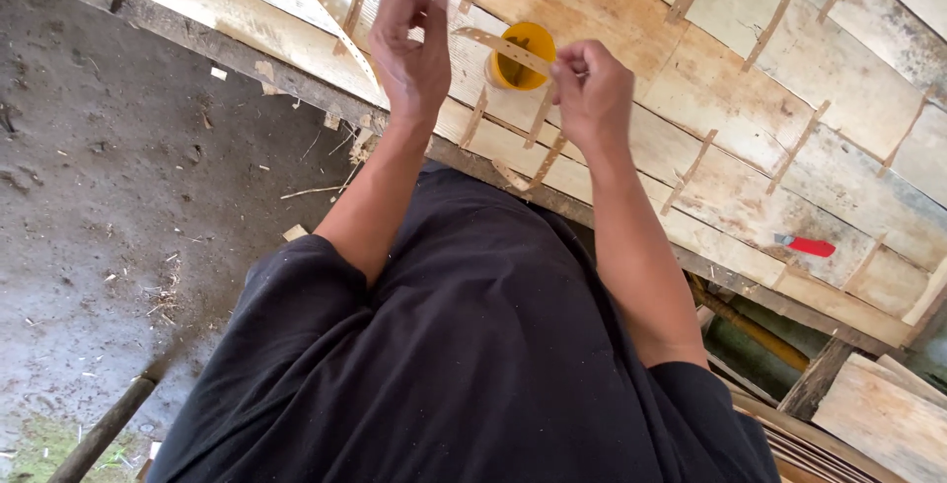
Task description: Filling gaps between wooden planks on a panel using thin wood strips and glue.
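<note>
Head view: the person's right hand point(592, 96) pinches the near end of a thin, pale perforated wooden strip point(505, 49) between thumb and fingertips, closed firmly on it. The strip runs from that hand toward 10 o'clock, crossing above a small round yellow plastic cup point(538, 44) that stands on the pale plank surface point(750, 98).

The left hand point(412, 44) is raised at 9 o'clock of the cup, fingers loosely curled, thumb and forefinger close together at the top; whether it touches the strip's far end cannot be told.

More thin strips lie across the plank seams. A red-handled tool point(809, 245) rests on the planks at 4 o'clock of the right hand, well apart. Dark grey dirt ground point(109, 207) fills the 9 o'clock side. The person's black garment point(473, 365) covers the 6 o'clock area.
</note>
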